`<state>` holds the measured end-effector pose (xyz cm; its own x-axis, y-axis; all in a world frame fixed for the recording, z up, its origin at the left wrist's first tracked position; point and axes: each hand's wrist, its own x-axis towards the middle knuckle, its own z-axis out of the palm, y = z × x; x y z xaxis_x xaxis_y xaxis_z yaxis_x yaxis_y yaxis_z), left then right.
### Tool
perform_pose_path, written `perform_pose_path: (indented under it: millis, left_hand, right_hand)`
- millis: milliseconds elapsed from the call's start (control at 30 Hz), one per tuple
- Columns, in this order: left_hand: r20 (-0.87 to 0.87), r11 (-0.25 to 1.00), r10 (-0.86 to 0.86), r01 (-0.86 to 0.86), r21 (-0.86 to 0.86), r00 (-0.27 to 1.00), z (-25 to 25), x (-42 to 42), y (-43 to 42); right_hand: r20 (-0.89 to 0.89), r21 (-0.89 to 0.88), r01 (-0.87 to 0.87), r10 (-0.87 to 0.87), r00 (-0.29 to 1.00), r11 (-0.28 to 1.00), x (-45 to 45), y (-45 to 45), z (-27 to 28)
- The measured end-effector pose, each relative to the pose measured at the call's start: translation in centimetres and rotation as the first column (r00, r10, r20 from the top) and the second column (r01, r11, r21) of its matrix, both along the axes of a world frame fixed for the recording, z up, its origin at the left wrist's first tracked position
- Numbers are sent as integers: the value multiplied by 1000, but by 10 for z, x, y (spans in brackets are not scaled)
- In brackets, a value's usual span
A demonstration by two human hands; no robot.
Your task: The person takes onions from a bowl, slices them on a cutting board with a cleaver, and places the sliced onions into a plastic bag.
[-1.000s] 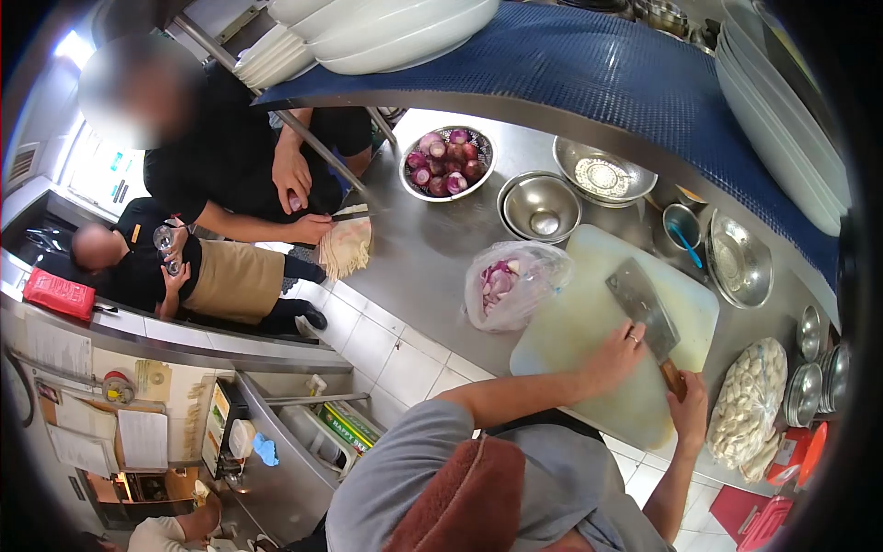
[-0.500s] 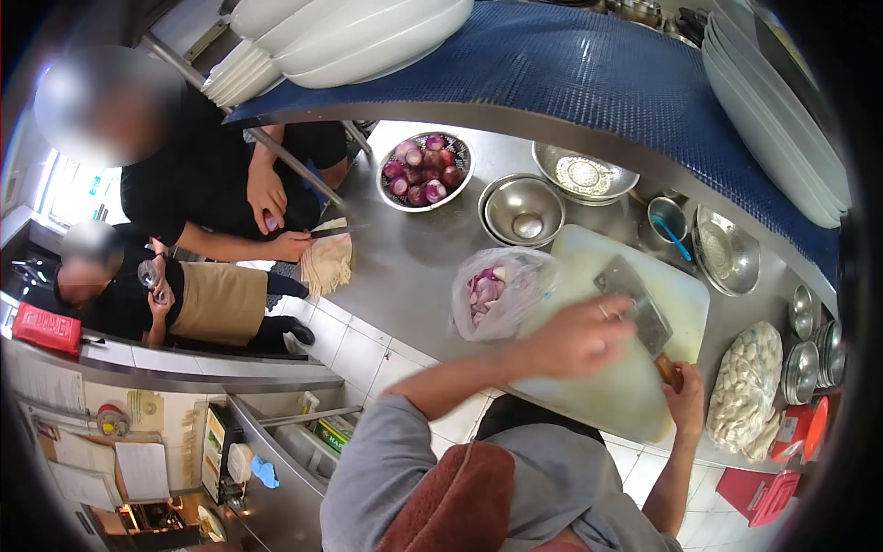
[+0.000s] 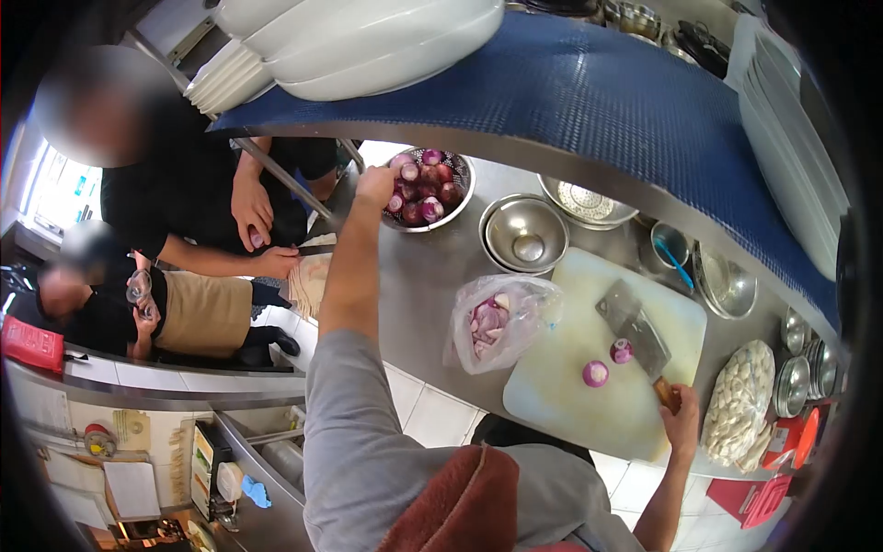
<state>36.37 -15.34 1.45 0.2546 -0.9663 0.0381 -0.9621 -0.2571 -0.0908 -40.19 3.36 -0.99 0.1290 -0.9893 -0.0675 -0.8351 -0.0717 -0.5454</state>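
Observation:
My right hand (image 3: 680, 416) is closed around the wooden handle of a cleaver (image 3: 641, 336), whose broad blade lies flat on the white cutting board (image 3: 543, 396). Beside the blade on the board sit two peeled red onions, a larger one (image 3: 595, 373) and a smaller one (image 3: 622, 350). My left hand (image 3: 375, 187) reaches over the left rim of a metal colander (image 3: 457, 210) full of red onions (image 3: 429, 190). Its fingers are mostly hidden among the rim and onions, so their grip is unclear. A clear plastic bag (image 3: 524, 336) with cut onion pieces (image 3: 489, 324) stands at the board's left edge.
Steel bowls (image 3: 526, 235) stand behind the board, and a bag of pale, rounded pieces (image 3: 739, 405) lies to its right. A blue-covered shelf (image 3: 552, 83) with white plates overhangs the counter. At left a co-worker's hand (image 3: 276, 262) holds a knife near a cloth (image 3: 310, 283).
My left hand has moved from above the cutting board to the colander at the far left. The two onions on the board now show. My right hand stays on the cleaver handle.

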Motion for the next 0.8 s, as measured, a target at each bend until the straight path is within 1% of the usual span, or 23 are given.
perform_pose_path:
  millis: [67, 133, 200, 233, 267, 300, 367, 400, 467, 500, 567, 700, 767, 800]
  left_hand:
    - [94, 999, -32, 32, 1, 995, 2, -4, -3]
    - [106, 992, -27, 14, 124, 994, 18, -6, -11]
    - [-100, 999, 8, -11, -33, 995, 32, -16, -20]
    - [-231, 987, -5, -32, -156, 973, 9, -5, -44]
    - [-252, 983, 13, -59, -177, 968, 6, -11, -58]
    - [-250, 985, 45, -85, -153, 967, 8, -21, -68]
    - [-256, 989, 90, -117, -90, 962, 6, -38, -91]
    - [-261, 990, 103, -123, -64, 960, 3, -43, -101]
    - [-271, 990, 122, -136, -36, 955, 4, -51, -113]
    - [-271, 990, 128, -141, -27, 954, 3, -53, -122]
    - [-274, 989, 135, -145, -17, 952, 5, -57, -130]
    - [-293, 989, 143, -150, -2, 945, 6, -65, -135]
    - [-296, 988, 148, -155, -2, 944, 5, -63, -136]
    - [-301, 988, 148, -157, -5, 942, 6, -63, -137]
  right_hand:
    - [37, -72, 1, 2, 999, 997, 1, -1, -5]
    - [-51, -35, -38, 37, 998, 999, -10, -2, -11]
    - [38, -24, -17, 18, 999, 1000, -15, -2, -19]
    - [78, -43, 3, 1, 997, 999, -12, -2, -19]
    - [118, -56, 23, -16, 993, 998, -8, -1, -19]
    - [122, -76, -1, 10, 992, 997, -6, -4, -20]
    - [59, 81, 59, -64, 996, 995, -13, -3, -17]
    - [23, 26, 42, -43, 999, 999, -14, -2, -19]
    - [44, -94, -26, 30, 999, 995, -21, -1, -28]
    - [53, -104, -31, 36, 998, 994, -15, -4, -25]
    - [-23, 157, 5, -1, 1000, 988, -7, -3, -11]
    - [-18, 137, 33, -31, 999, 990, -2, 2, -3]
    - [-26, 98, -51, 54, 998, 994, -3, -3, -4]
    - [-20, 93, -52, 54, 998, 994, -5, -4, -8]
